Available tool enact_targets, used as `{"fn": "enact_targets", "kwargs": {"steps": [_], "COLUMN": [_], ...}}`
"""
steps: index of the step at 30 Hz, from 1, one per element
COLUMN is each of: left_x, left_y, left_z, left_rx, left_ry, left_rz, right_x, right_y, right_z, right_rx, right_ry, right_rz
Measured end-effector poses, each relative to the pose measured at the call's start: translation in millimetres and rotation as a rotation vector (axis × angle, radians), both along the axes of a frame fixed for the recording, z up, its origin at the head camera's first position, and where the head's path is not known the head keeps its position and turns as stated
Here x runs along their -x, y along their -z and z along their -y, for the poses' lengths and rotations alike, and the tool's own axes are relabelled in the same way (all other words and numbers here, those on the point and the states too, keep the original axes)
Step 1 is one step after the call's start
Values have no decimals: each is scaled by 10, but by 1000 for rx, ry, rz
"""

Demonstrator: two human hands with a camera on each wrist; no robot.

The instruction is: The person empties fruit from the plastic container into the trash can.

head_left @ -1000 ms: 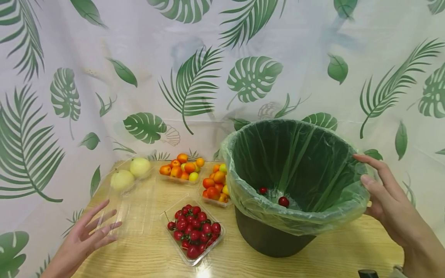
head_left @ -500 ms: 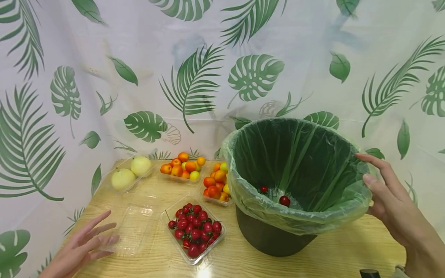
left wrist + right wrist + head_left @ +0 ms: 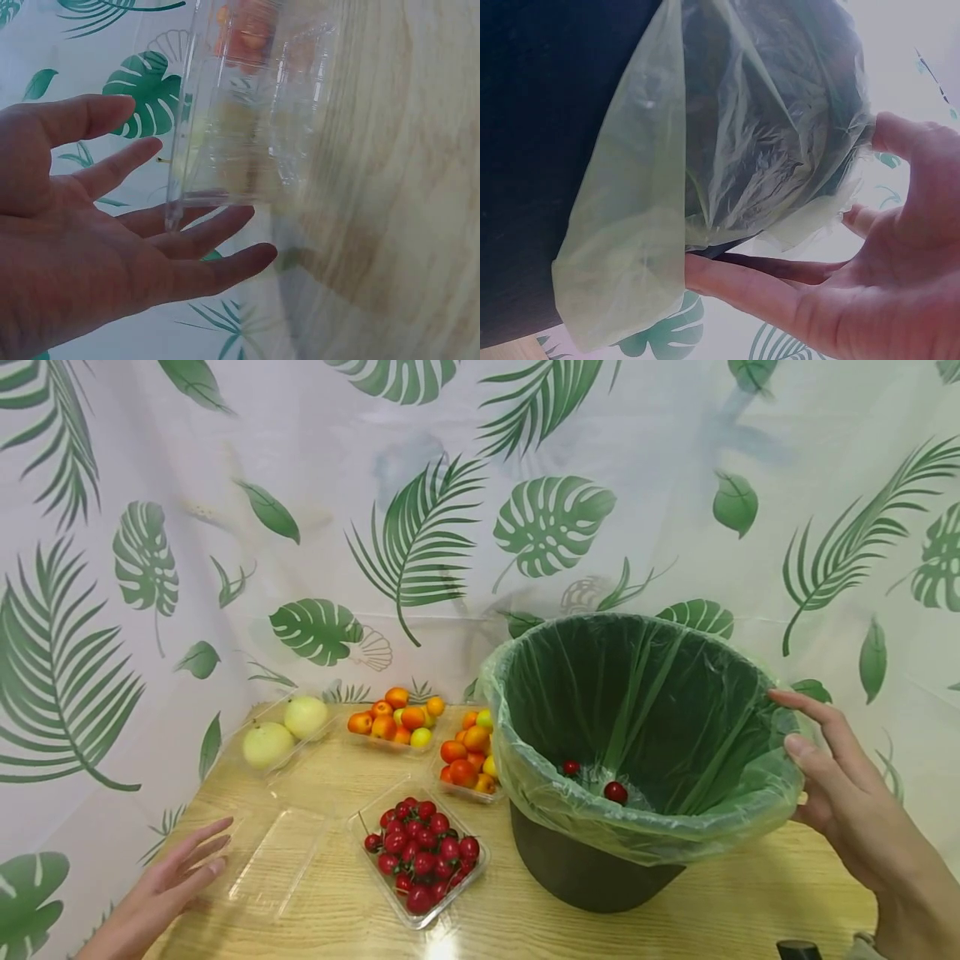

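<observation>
My left hand (image 3: 161, 887) has its fingers spread at the left edge of a clear plastic container (image 3: 276, 860) with no fruit in it. In the left wrist view that clear box stands tilted beside the fingers (image 3: 210, 274); whether they bear it I cannot tell. My right hand (image 3: 855, 797) rests its extended fingers and thumb against the right rim of a dark bin (image 3: 596, 881). A green translucent bag (image 3: 637, 839) lines the bin and folds over the rim. Two red cherries (image 3: 616, 792) lie at its bottom. The right wrist view shows fingers (image 3: 739, 289) along the bag's outside.
A clear tray (image 3: 423, 924) of cherries sits left of the bin. Behind it are boxes of orange and yellow small fruit (image 3: 384, 727), one partly hidden by the bin. Two pale green round fruits (image 3: 268, 745) lie at the back left. A leaf-print curtain (image 3: 420, 552) encloses the wooden table (image 3: 360, 935).
The clear container has come down and nearer to me, and its tilt has changed. My left hand has shifted slightly left and down. My right hand stays at the bin's rim.
</observation>
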State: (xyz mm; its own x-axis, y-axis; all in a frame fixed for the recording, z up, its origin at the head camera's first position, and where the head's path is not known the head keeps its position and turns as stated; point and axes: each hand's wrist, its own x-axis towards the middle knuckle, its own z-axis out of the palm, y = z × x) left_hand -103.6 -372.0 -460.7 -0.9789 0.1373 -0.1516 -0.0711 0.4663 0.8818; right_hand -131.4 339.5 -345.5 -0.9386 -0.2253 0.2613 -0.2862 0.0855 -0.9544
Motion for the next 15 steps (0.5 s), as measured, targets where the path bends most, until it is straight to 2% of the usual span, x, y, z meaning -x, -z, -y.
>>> {"fn": "enact_targets", "kwargs": {"steps": [3, 6, 8, 11, 13, 15], "left_x": [-21, -25, -9, 40, 75, 102], "left_y": [-84, -206, -305, -400, -435, -461], "left_z": [-67, -166, -254, -391, -485, -583], "left_rx": [98, 134, 140, 122, 112, 58], "left_ry": [-16, -39, -56, -49, -30, 11], "left_rz": [-59, -137, -179, -290, -358, -393], "right_x": [0, 0, -1, 2, 4, 3], "right_y": [2, 6, 4, -1, 0, 5], "right_z": [10, 9, 6, -3, -7, -5], "right_rx": [-3, -2, -2, 2, 2, 7], "right_ry": [-3, -9, -3, 2, 3, 0], "right_rz": [4, 5, 2, -5, -5, -1]}}
